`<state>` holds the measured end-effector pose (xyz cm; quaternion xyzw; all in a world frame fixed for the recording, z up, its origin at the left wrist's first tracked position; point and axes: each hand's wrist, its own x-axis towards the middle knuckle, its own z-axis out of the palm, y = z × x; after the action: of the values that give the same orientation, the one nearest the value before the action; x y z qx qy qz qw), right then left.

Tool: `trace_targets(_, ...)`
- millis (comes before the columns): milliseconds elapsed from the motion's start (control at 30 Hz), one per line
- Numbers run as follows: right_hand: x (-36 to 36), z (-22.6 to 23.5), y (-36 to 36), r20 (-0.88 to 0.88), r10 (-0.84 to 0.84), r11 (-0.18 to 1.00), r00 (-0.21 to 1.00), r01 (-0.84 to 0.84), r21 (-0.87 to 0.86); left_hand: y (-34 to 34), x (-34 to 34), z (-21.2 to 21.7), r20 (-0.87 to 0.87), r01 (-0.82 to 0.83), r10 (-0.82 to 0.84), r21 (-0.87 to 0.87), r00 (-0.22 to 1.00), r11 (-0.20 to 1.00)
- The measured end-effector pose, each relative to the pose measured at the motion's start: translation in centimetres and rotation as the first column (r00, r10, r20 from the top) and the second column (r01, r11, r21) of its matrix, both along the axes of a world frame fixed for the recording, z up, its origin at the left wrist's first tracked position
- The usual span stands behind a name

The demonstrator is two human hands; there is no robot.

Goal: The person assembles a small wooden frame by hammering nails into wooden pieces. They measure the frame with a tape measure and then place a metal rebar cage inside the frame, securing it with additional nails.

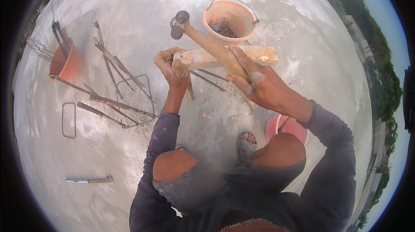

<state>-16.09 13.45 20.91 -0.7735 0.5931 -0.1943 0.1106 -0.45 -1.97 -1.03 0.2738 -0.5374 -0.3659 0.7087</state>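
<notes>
The wooden block (198, 59) was held above the concrete floor (320, 63), well in from the floor's right edge, its left end pinched by the left hand (173, 68). The right hand (264, 83) gripped the hammer (212, 47) by its handle; with no support visible beneath, a blow could have twisted the block loose or, if misaimed, struck the left hand.

Wooden block (199, 58) and hammer (212, 48), 2-hand hold.
Left hand (175, 68) grips block's left end; right hand (258, 79) holds hammer handle crossing block. From block: orange bucket (236, 12), 12 o'clock; knife (88, 180), 8 o'clock.
</notes>
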Motion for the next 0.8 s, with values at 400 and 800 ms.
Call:
trace_targets(400,-1.7,-0.9,0.3,-0.093,0.057,0.998,0.994,-0.057,-0.001,0.1,-0.5,0.5,-0.032,0.066,-0.069,-0.091,0.997,0.994)
trace_targets(800,-4.4,-12.4,8.4,0.466,-0.625,0.771,0.626,0.586,0.248,-10.7,1.6,1.3,-0.038,0.228,-0.237,0.453,0.971,0.862)
